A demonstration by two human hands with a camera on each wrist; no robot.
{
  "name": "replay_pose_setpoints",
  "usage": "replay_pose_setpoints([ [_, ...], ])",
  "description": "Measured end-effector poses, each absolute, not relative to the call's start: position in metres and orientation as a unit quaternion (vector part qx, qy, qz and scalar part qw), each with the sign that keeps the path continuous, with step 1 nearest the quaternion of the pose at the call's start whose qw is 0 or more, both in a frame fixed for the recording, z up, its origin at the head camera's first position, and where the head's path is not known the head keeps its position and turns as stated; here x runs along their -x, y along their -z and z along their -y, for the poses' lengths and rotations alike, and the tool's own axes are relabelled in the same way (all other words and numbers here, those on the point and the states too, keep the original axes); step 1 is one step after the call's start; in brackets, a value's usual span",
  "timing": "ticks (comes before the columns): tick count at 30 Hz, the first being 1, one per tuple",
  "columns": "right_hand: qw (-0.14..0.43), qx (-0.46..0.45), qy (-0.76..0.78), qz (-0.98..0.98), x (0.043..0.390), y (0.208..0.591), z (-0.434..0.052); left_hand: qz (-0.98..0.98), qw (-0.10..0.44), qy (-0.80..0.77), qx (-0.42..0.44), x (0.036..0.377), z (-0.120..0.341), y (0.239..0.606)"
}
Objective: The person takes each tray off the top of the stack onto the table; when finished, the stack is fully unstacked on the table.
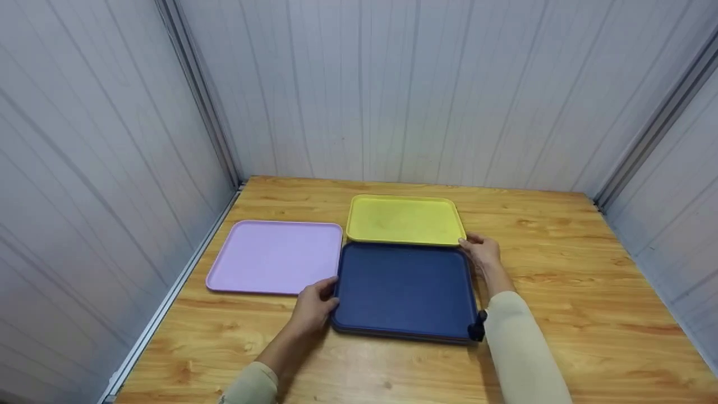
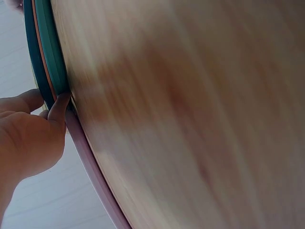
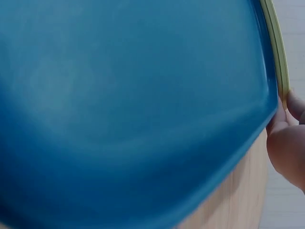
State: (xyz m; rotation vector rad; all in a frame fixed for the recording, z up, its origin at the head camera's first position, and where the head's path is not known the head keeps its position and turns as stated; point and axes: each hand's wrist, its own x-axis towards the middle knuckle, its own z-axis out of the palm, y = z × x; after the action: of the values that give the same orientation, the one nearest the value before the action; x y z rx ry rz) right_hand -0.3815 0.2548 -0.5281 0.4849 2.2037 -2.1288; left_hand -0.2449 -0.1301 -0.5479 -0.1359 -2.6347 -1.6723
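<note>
A wooden counter sits in a corner of pale ribbed wall panels. The dark blue tray lies at centre, w/ a purple tray just left and a yellow tray behind. Left hand fingers curl on the blue tray's left edge; right hand grips its far right corner, prob. pinching it.

We are in a bare recording booth rather than a home: pale ribbed panel walls with metal corner strips close in on three sides of a wooden table, and only plain coloured plastic trays lie on it
</note>
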Motion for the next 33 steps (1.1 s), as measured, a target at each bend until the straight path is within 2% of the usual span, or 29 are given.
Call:
replay_pose_setpoints([
  [6, 0.011, -0.148, 0.657, -0.739, 0.383, 0.532, -0.251, 0.850, 0.013, 0.525, 0.039, 0.245, 0.132, 0.549],
  [14, 0.047, -0.143, 0.624, -0.767, 0.381, 0.533, -0.250, 0.846, 0.001, 0.532, 0.031, 0.246, 0.132, 0.548],
  [22, 0.044, -0.126, 0.600, -0.789, 0.378, 0.528, -0.250, 0.846, -0.013, 0.533, 0.021, 0.248, 0.131, 0.548],
  [33, 0.103, -0.098, 0.651, -0.745, 0.366, 0.534, -0.267, 0.846, -0.003, 0.533, 0.035, 0.246, 0.131, 0.547],
])
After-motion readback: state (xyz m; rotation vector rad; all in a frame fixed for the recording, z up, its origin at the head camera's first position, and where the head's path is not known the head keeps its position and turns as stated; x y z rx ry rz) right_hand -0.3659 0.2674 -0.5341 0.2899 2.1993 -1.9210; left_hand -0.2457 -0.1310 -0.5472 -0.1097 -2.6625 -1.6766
